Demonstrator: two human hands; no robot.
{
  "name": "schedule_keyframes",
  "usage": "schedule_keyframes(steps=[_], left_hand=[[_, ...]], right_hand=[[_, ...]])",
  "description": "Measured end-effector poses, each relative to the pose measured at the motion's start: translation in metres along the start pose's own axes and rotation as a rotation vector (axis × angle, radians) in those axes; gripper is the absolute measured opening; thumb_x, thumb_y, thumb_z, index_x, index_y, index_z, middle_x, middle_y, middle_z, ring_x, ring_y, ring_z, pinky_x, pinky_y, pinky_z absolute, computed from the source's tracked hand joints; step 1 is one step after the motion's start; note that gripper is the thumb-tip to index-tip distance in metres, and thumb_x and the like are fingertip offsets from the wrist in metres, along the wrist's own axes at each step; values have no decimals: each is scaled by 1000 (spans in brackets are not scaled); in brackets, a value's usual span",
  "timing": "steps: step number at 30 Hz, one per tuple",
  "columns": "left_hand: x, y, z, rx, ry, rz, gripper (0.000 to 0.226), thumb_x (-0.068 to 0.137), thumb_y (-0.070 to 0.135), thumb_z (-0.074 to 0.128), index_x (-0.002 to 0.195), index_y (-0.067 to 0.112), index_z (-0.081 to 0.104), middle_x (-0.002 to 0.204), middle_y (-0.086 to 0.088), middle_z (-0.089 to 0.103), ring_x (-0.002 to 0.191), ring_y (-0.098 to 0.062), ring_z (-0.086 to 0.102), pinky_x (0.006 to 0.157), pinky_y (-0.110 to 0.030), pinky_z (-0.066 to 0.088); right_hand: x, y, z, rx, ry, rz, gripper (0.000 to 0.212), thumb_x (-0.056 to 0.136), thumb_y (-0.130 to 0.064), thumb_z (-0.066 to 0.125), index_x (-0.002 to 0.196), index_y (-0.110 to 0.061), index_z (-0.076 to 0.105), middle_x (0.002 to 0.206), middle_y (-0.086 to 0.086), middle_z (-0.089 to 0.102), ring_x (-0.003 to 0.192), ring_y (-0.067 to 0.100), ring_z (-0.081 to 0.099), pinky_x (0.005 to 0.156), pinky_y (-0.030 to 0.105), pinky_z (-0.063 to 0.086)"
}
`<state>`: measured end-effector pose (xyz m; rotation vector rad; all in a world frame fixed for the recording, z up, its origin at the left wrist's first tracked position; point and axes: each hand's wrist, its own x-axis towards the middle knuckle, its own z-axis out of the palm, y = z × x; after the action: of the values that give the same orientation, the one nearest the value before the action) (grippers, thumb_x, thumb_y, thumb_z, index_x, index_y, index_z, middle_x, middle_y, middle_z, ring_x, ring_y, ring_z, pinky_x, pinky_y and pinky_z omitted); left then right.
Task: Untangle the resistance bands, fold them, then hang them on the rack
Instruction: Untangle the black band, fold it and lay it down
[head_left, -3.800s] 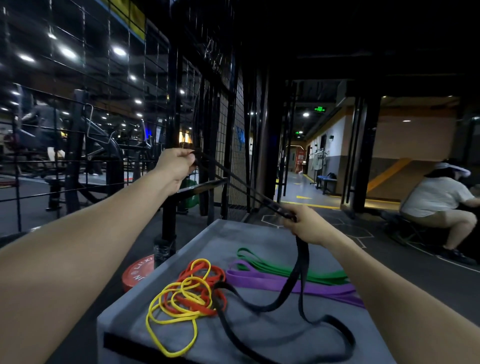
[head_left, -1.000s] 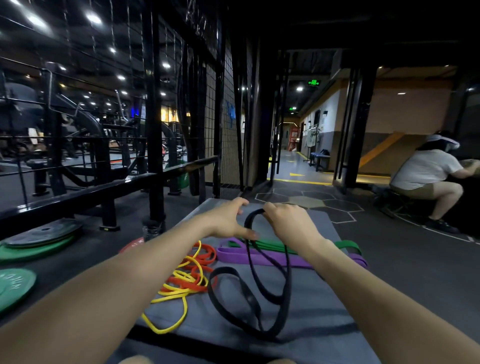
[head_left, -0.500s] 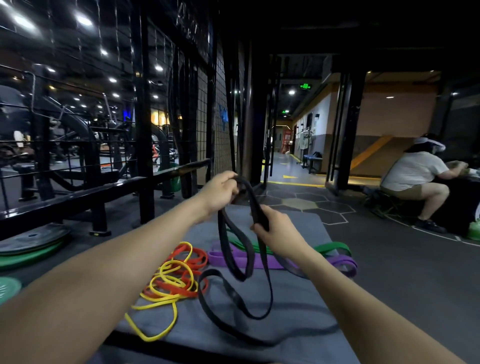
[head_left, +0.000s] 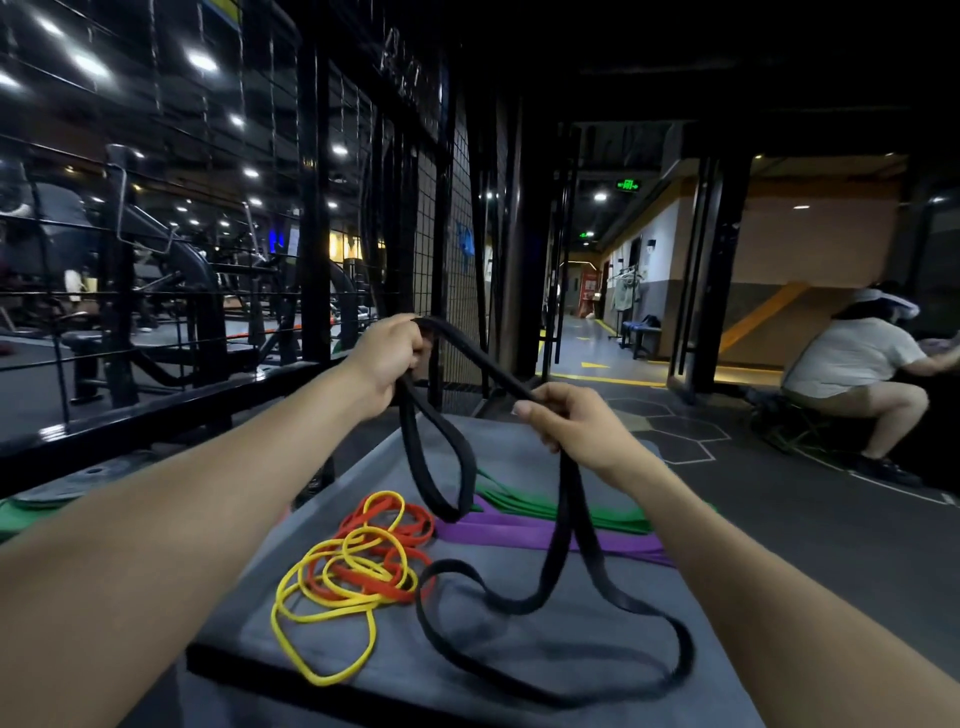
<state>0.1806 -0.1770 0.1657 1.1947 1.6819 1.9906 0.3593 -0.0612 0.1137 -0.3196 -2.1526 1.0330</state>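
Note:
A long black resistance band is held up between both hands above a grey padded box. My left hand grips one folded end, from which a short loop hangs. My right hand pinches the band lower and to the right; from it long loops trail down onto the box. On the box lie a yellow band tangled with an orange-red band, a purple band and a green band.
A black metal rack with wire mesh stands at left behind a low black rail. Weight plates lie on the floor at left. A person in a white shirt crouches at far right.
Both hands have lifted the black band higher and moved apart. The left hand rose and the right hand shifted right, drawing a stretch of band taut between them.

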Motion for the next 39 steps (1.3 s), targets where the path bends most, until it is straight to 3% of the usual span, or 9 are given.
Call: schedule_keyframes(steps=[9, 15, 18, 21, 25, 29, 32, 35, 39], left_hand=[[0, -8, -3, -112, 76, -86, 29, 81, -7, 31, 70, 12, 49, 64, -1, 39, 49, -11, 27, 50, -25, 24], [-3, -15, -4, -188, 94, -143, 31, 82, -8, 28, 69, 14, 45, 62, 0, 36, 33, -3, 28, 47, -22, 24], [-3, -16, -6, -177, 92, -145, 30, 82, -9, 28, 69, 14, 43, 63, 0, 37, 32, -2, 29, 45, -21, 25], [-3, -18, -8, -157, 82, -163, 30, 82, -8, 27, 69, 14, 42, 63, 0, 37, 31, -2, 29, 43, -20, 25], [-4, -25, -11, -157, 73, -200, 28, 83, -7, 28, 69, 15, 41, 63, 0, 37, 30, -2, 28, 47, -22, 24], [-9, -37, -9, -137, 49, -257, 28, 84, -7, 29, 71, 14, 43, 62, 0, 39, 33, -3, 30, 45, -21, 27], [-16, -49, -9, 92, -77, -303, 27, 86, -7, 35, 70, 12, 48, 66, -4, 44, 48, -12, 41, 50, -22, 34], [-24, -55, -5, 675, -403, -279, 9, 88, 7, 53, 96, 10, 52, 92, -6, 52, 85, -20, 50, 76, -30, 40], [-32, -26, 32, 474, -482, -76, 45, 87, 13, 62, 127, 12, 45, 117, -1, 51, 111, -13, 48, 95, -27, 38]], right_hand=[[-12, 5, -39, -29, -9, 145, 34, 90, -23, 60, 61, -13, 44, 52, 1, 44, 43, 13, 39, 45, 20, 34], [-17, 2, -38, 6, -36, 92, 33, 100, -22, 38, 89, 4, 54, 58, 1, 52, 44, 9, 45, 49, 25, 38], [-16, -2, -34, -121, -5, 30, 26, 101, -14, 34, 85, -9, 53, 61, 0, 50, 42, 4, 44, 48, 23, 38], [-13, -2, -35, -190, -13, 51, 24, 101, -15, 34, 112, -21, 54, 64, 0, 43, 47, 7, 38, 47, 18, 32], [-17, -1, -38, -156, -84, 143, 32, 101, -31, 31, 79, -11, 44, 63, 0, 30, 53, 12, 26, 53, 25, 24], [-13, 0, -40, -15, 1, 159, 30, 101, -19, 34, 81, -13, 55, 63, 2, 33, 51, 11, 27, 51, 24, 23], [-10, 0, -46, 75, 32, 158, 28, 98, -4, 38, 93, -15, 64, 60, -1, 37, 49, 8, 30, 52, 22, 24], [-10, -3, -54, 85, 40, 139, 24, 95, 0, 41, 106, -5, 62, 51, -7, 43, 45, 3, 33, 48, 16, 26], [-11, -13, -45, -16, -71, 103, 21, 93, 1, 46, 101, -7, 64, 50, -7, 43, 50, 8, 31, 51, 23, 21]])
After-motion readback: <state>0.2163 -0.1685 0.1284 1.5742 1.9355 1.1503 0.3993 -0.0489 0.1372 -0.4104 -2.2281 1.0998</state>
